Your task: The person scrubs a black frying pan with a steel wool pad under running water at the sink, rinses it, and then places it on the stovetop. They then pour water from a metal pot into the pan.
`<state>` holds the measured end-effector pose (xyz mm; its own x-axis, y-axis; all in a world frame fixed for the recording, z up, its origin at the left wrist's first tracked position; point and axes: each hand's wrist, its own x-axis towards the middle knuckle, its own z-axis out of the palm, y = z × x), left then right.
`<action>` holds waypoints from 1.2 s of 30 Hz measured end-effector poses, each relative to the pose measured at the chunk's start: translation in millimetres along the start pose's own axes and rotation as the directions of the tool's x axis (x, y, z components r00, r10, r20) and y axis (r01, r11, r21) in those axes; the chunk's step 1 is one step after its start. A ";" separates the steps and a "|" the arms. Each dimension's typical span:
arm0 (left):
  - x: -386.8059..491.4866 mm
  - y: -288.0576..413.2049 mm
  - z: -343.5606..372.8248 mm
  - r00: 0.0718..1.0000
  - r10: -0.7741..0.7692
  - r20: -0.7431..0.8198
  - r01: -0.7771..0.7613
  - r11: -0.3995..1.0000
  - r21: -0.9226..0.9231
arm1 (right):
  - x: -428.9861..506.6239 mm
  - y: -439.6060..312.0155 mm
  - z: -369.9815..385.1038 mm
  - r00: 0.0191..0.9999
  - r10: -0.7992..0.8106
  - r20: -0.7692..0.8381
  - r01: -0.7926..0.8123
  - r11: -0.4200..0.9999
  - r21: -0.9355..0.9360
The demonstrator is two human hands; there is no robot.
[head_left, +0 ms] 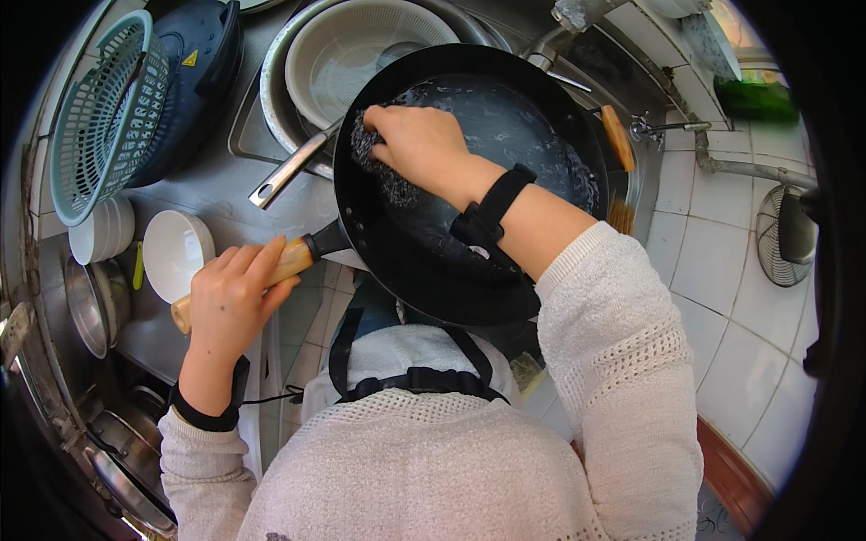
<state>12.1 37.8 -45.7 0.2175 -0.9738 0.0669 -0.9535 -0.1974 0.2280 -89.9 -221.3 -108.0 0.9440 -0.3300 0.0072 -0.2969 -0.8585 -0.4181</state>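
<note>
My left hand [233, 297] grips the wooden handle [292, 262] of a large black wok [460, 287], which is tilted over the sink. Cloudy water [511, 125] lies in the wok's bowl. Against the wok's inner left wall, my right hand [419, 143] presses a dark steel-wool scourer [399, 189]; part of the scourer is hidden under the fingers. Just left of the wok's rim sticks out a metal handle [291, 169], and what it belongs to is mostly hidden behind the wok.
Behind the wok, a white plastic colander [325, 74] sits in a metal basin [270, 101]. A faucet [541, 51] reaches in at the back right. White bowls [177, 253] and a blue-green basket [101, 128] stand on the left. A wire skimmer [775, 233] hangs on the tiled right wall.
</note>
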 end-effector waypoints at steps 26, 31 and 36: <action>-5.8 7.7 4.7 0.994 -0.103 0.026 0.104 0.994 -0.018 | -105.0 -1.9 -18.6 0.733 0.024 0.680 0.014 0.999 -0.049; -5.6 14.8 4.0 0.989 -0.138 0.044 0.137 0.990 0.016 | -114.0 -1.4 -29.3 0.634 0.008 0.774 -0.038 0.999 0.021; -3.3 13.3 4.4 0.988 -0.136 0.070 0.135 0.991 0.011 | -85.3 -8.6 -10.9 0.750 -0.073 0.657 -0.133 0.957 0.258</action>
<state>-2.2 37.9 -47.2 0.3299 -0.9435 -0.0324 -0.9175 -0.3285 0.2244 -169.4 -190.1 -95.0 0.8244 0.0735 -0.5612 -0.3723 -0.6763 -0.6356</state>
